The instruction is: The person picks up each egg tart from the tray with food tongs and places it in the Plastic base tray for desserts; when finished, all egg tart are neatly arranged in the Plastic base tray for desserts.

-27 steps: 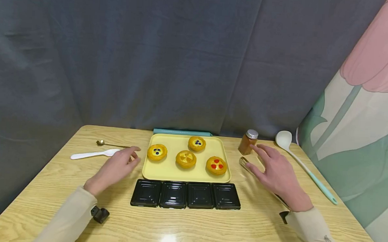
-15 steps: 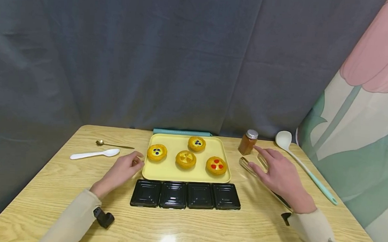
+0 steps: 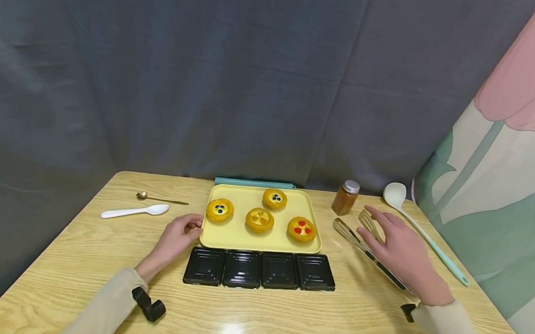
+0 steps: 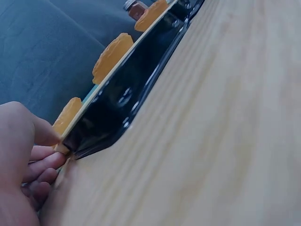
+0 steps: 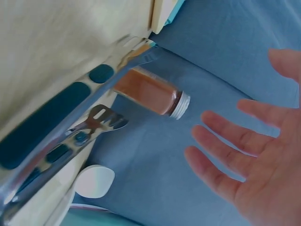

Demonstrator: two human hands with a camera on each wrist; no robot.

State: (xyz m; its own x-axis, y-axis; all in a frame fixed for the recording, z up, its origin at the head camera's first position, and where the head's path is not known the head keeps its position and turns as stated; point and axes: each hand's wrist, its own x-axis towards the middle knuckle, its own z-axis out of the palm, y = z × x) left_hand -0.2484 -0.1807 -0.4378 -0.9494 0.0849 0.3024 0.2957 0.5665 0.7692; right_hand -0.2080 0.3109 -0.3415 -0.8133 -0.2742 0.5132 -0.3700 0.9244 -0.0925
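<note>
The left hand [image 3: 174, 240] is at the left rim of the yellow tray [image 3: 233, 238]. In the left wrist view, the thumb and curled fingers of the left hand [image 4: 28, 165] pinch the tray's edge. On the tray lie several tarts: two with blue dots [image 3: 220, 210] [image 3: 274, 199], one with a yellow pattern [image 3: 259, 220], one with red pieces [image 3: 302, 230]. Over the metal tongs [image 3: 386, 272] hovers the right hand [image 3: 405, 250], fingers spread and holding nothing. The right wrist view shows the right hand [image 5: 263, 150] apart from the tongs [image 5: 61, 117].
Black square trays [image 3: 242, 269] stand in a row before the yellow tray. At left lie a white spoon [image 3: 135, 211] and a thin metal spoon [image 3: 165, 200]. A jar [image 3: 345, 198] and a long ladle [image 3: 426, 236] are at right; a teal bar [image 3: 255, 183] lies behind the tray.
The left hand has moved right to the tray's edge and curled its fingers there. The right hand has moved away from the jar, rightward and nearer the front.
</note>
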